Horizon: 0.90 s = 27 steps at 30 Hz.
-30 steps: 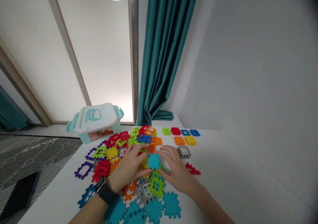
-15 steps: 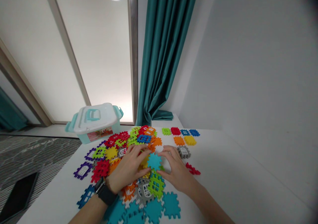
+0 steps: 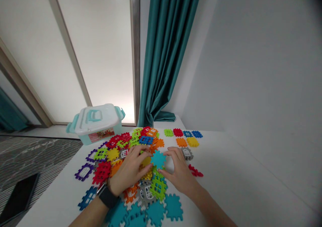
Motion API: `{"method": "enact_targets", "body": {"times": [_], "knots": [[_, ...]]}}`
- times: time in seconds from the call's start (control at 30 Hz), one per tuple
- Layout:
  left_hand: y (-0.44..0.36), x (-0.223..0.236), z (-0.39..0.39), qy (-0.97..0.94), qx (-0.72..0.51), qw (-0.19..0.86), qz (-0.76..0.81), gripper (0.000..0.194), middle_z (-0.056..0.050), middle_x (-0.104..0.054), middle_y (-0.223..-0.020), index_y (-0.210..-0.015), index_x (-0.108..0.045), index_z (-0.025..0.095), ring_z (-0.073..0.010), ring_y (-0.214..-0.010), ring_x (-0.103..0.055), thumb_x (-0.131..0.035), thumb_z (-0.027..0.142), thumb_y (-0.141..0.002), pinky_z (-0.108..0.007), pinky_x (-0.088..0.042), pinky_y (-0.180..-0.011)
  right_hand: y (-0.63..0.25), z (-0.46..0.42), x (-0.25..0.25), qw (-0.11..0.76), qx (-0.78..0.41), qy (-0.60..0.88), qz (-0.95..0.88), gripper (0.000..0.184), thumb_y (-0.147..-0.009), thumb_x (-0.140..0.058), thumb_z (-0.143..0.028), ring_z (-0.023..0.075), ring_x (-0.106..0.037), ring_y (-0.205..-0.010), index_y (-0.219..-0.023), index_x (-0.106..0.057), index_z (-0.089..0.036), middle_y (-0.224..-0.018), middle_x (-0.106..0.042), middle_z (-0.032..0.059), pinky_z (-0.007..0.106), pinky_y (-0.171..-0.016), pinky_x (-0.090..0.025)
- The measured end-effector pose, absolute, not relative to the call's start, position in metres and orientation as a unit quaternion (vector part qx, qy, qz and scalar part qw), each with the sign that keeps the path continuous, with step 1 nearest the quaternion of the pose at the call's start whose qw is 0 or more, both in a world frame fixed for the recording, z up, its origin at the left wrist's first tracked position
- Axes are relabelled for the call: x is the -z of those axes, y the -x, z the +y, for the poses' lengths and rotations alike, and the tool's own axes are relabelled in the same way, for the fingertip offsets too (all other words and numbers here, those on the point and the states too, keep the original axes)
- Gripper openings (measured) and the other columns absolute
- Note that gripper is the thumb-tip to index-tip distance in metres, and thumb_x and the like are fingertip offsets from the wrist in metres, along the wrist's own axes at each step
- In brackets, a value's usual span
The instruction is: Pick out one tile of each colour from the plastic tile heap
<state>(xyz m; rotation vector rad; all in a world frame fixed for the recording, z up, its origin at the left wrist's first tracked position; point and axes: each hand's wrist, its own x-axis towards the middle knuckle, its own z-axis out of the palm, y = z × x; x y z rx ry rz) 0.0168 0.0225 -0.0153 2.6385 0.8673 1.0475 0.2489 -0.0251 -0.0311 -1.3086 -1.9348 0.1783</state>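
A heap of coloured interlocking plastic tiles (image 3: 118, 153) lies on the white table (image 3: 238, 186). My left hand (image 3: 130, 171), with a black watch on its wrist, and my right hand (image 3: 179, 171) both pinch one teal tile (image 3: 158, 159) between their fingertips, just above the middle of the heap. Under the hands lie a lime green window tile (image 3: 158, 187) and a grey tile (image 3: 146, 195). Several teal tiles (image 3: 173, 207) lie nearest to me.
A lidded white and mint storage box (image 3: 97, 123) stands at the table's far left. Single tiles in green, red, blue, orange and yellow (image 3: 184, 138) lie in rows at the back. A black phone (image 3: 18, 198) lies at the left. A teal curtain (image 3: 166, 52) hangs behind.
Both hands have carried the teal tile a little away from me and upward over the heap. Nothing else has moved.
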Motion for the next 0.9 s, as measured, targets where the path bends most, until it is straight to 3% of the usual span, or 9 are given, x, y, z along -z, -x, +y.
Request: {"method": "enact_targets", "body": {"times": [0.27,0.37,0.47,0.9], "knots": [[-0.013,0.019,0.03,-0.88,-0.359,0.089,0.298,0.026,-0.009,-0.059,-0.122,-0.114,-0.066,0.024,-0.0266,-0.115,-0.057,-0.064,0.017,-0.088,-0.044,-0.049,-0.099,-0.25,-0.026,0.028,0.37,-0.078,0.497,-0.781,0.04,-0.082,-0.075,-0.019,0.0299,-0.054,-0.117,-0.116,-0.054,-0.024,-0.12,-0.057,0.0098,0.048,-0.101,-0.048],[-0.008,0.019,0.035,-0.886,-0.342,0.091,0.301,0.028,-0.009,-0.059,-0.122,-0.114,-0.068,0.025,-0.0261,-0.113,-0.057,-0.063,0.016,-0.088,-0.043,-0.05,-0.097,-0.259,-0.025,0.02,0.358,-0.077,0.481,-0.797,0.03,-0.088,-0.066,-0.016,0.0281,-0.055,-0.116,-0.115,-0.056,-0.025,-0.119,-0.058,0.0089,0.047,-0.101,-0.047],[-0.005,0.018,0.038,-0.896,-0.321,0.093,0.291,0.029,-0.008,-0.059,-0.122,-0.116,-0.068,0.026,-0.0256,-0.113,-0.057,-0.061,0.016,-0.09,-0.042,-0.05,-0.098,-0.268,-0.025,0.012,0.355,-0.065,0.47,-0.805,0.031,-0.092,-0.059,-0.013,0.0265,-0.056,-0.114,-0.12,-0.058,-0.026,-0.118,-0.059,0.0088,0.045,-0.1,-0.048],[-0.004,0.012,0.032,-0.92,-0.268,0.101,0.269,0.03,-0.009,-0.056,-0.124,-0.121,-0.066,0.027,-0.0261,-0.117,-0.055,-0.06,0.014,-0.094,-0.043,-0.049,-0.099,-0.264,-0.03,0.008,0.285,-0.082,0.45,-0.842,0.038,-0.085,-0.066,-0.012,0.0273,-0.053,-0.121,-0.121,-0.062,-0.026,-0.124,-0.058,0.0096,0.046,-0.104,-0.048]]}}
